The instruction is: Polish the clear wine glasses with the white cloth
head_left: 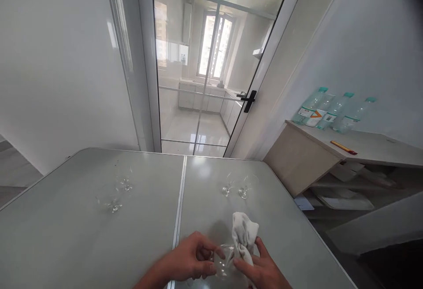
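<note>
Low over the near side of the table, my left hand (193,258) is closed on a clear stemmed glass (224,268), its thumb and fingers curled about the left end. A crumpled white cloth (243,234) is gripped in my right hand (261,269), bunched up against the right side of the same glass. Part of the glass is hidden behind the cloth and fingers, so I cannot tell whether cloth reaches inside the bowl. Beyond my hands stand two small stemmed glasses, a left one (226,188) and a right one (243,191).
Two more clear glasses, a farther one (126,185) and a nearer one (114,206), are on the left of the grey table (66,227). A metal seam (180,192) splits the tabletop. Several plastic bottles (335,110) stand on a cabinet (307,152) at right. Ahead is a glass door (201,117).
</note>
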Motion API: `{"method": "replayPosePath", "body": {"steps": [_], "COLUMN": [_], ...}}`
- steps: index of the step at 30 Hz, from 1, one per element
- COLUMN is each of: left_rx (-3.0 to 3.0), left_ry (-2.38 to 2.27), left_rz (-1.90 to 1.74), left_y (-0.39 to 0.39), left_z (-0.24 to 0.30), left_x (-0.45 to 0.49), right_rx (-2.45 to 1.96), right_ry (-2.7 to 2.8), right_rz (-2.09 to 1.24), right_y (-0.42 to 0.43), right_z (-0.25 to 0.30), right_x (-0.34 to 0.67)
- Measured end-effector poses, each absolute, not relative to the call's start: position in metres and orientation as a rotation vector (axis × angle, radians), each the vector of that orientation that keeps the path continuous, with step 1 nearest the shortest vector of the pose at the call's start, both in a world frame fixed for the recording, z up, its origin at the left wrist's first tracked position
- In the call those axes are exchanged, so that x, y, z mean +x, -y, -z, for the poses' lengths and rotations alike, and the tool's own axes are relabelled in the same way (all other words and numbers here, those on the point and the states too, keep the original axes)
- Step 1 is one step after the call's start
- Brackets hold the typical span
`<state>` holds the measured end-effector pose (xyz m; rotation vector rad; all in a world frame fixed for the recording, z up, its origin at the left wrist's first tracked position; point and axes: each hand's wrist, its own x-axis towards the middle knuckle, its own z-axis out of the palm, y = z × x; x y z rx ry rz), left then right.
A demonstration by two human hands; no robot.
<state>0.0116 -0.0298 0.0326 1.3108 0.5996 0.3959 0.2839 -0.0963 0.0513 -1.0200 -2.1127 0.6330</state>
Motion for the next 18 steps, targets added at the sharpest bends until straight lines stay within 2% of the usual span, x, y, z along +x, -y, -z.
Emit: {"method": "replayPosePath", "body": {"steps": [4, 8, 12, 15, 18], "left_rx": [1.271, 1.44, 1.666, 1.804, 1.862], "left_ry": [-0.591, -0.804, -0.975, -0.964, -0.902], "left_rz": [-0.46, -0.702, -0.687, -0.584, -0.537], "left_y": [0.026, 0.024, 0.026, 0.031, 0.036], "left_z": [-0.033, -0.024, -0.032, -0.043, -0.048], "left_x": [0.009, 0.011, 0.012, 0.015, 0.021], "right_rx": [-1.443, -1.664, -1.567, -1.518, -1.413], "right_ry": [1.495, 1.099, 0.985, 0.986, 1.339], "right_rz": [-0.463, -0.793, -1.194, -1.11, -0.999], "right_y": [0.108, 0.099, 0.094, 0.103, 0.114], "right_z": [-0.049, -0.065, -0.071, -0.066, -0.062], "right_x": [0.282, 0.282, 0.283, 0.271, 0.256]}}
